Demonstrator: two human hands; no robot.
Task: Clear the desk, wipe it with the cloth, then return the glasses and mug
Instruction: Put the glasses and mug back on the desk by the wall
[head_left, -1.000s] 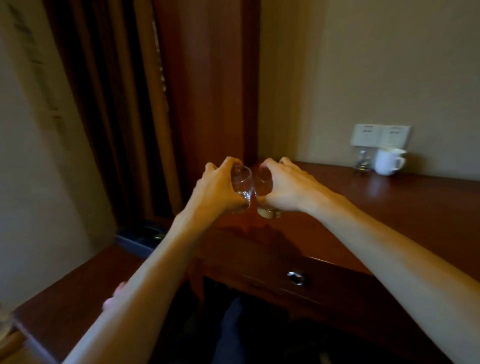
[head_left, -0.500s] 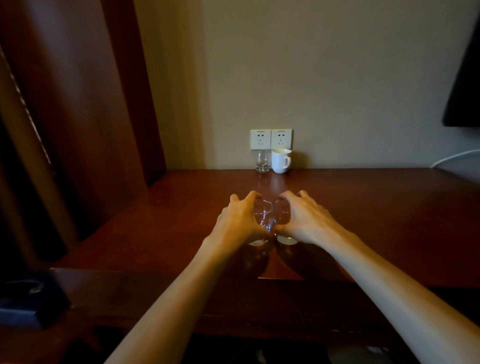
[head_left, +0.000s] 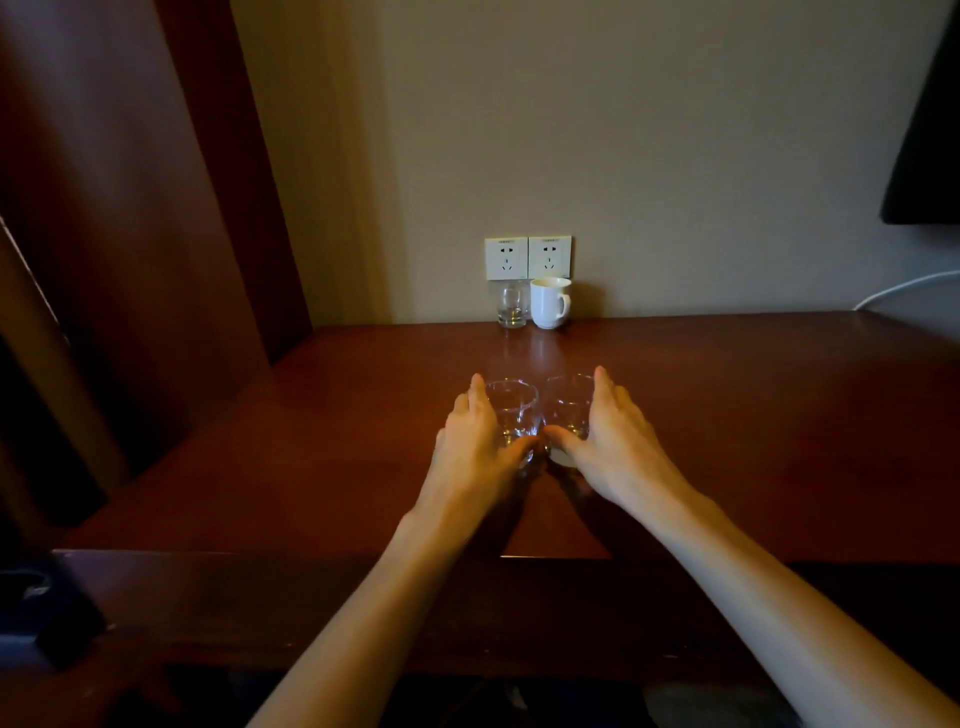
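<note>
Two clear glasses stand side by side on the dark wooden desk (head_left: 727, 415), near its middle. My left hand (head_left: 478, 447) wraps the left glass (head_left: 511, 408) from its left side. My right hand (head_left: 608, 436) wraps the right glass (head_left: 566, 402) from its right side. Both glasses are upright, with their bases on or just above the wood. At the back by the wall stand a third clear glass (head_left: 511, 306) and a white mug (head_left: 549, 303), close together. No cloth is in view.
Two white wall sockets (head_left: 527, 257) sit just above the mug. A dark wooden panel (head_left: 130, 234) rises at the left. A dark box (head_left: 47, 618) lies on the lower ledge at the near left. A white cable (head_left: 904, 288) runs at the far right.
My view swung from the left side round to face the desk. Both hands carried the two glasses forward and down to the desk's middle, and the fingers now look looser.
</note>
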